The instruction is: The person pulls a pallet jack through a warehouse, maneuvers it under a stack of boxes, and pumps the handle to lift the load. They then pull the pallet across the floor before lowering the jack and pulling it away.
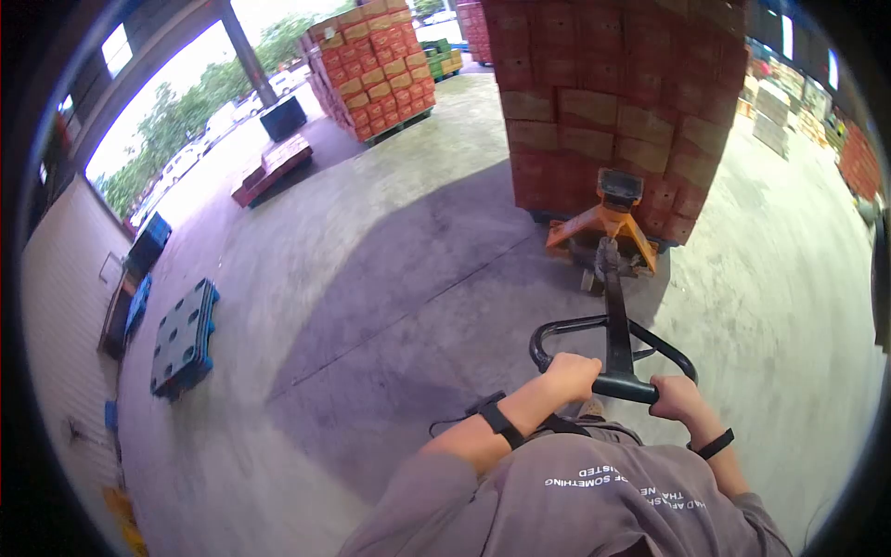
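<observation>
Both of my hands grip the black loop handle (626, 388) of an orange pallet jack (608, 223). My left hand (573, 375) is wrapped round the left end of the crossbar. Round its right end my right hand (676, 397) is closed. A dark shaft (616, 316) runs from the handle up to the jack's orange body. Directly beyond stands a tall stack of red and tan cartons (613, 121). The jack's forks are hidden beneath that load.
Another carton stack (376, 70) stands on a pallet farther back left. A low red stack (272, 171) lies near the open side. At left a grey-blue plastic pallet (183, 338) rests on the concrete floor (399, 251). More stacked goods (772, 116) stand at far right.
</observation>
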A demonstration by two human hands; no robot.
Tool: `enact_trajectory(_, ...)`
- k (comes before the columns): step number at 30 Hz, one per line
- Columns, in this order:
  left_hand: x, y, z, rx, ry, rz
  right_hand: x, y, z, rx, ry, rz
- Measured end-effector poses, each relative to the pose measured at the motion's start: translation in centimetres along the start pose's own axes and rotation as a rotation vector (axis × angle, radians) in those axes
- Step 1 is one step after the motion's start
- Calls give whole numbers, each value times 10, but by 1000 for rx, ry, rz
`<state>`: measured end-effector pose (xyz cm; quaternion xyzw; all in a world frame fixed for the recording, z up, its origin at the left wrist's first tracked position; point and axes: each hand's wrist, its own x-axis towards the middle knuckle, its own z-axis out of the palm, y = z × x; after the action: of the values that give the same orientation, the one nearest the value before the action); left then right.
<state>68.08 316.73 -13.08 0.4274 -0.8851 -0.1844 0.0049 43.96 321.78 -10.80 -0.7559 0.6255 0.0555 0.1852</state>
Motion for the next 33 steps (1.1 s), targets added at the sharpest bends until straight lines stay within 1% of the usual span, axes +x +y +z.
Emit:
enact_trajectory(6, -100, -11, -10, 27, -125, 62, -60, -85, 40, 33, -11, 33)
enact_trajectory(9, -131, -11, -28, 32, -198, 73, -91, -124, 21, 65, -33, 33)
enact_trajectory(10, -138, -11, -32, 27, -216, 71, -98, -130, 18, 70, -35, 29)
enact_trajectory(13, -159, -4, -58, 36, -257, 146, -116, -142, 5, 68, -81, 9)
enact_trajectory(19, -174, 19, -146, 26, -312, 249, -145, -156, -75, 91, -128, -115)
enact_trajectory(24, -180, 38, -225, 44, -401, 300, -166, -153, -134, 210, -46, -294)
enact_trajectory(25, -180, 38, -239, 20, -355, 313, -168, -148, -143, 288, 23, -350)
enact_trajectory(27, -184, 31, -267, -32, -258, 325, -171, -144, -170, 356, 102, -382)
enact_trajectory(29, -171, 12, -294, -14, -85, 372, -156, -133, -198, 443, 251, -478)
enact_trajectory(30, -165, 5, -304, -9, 5, 391, -150, -126, -207, 429, 353, -499)
enact_trajectory(32, -137, -16, -319, -20, 226, 434, -137, -114, -229, 325, 524, -397)
enact_trajectory(33, -123, -28, -326, -29, 334, 458, -125, -98, -228, 284, 628, -294)
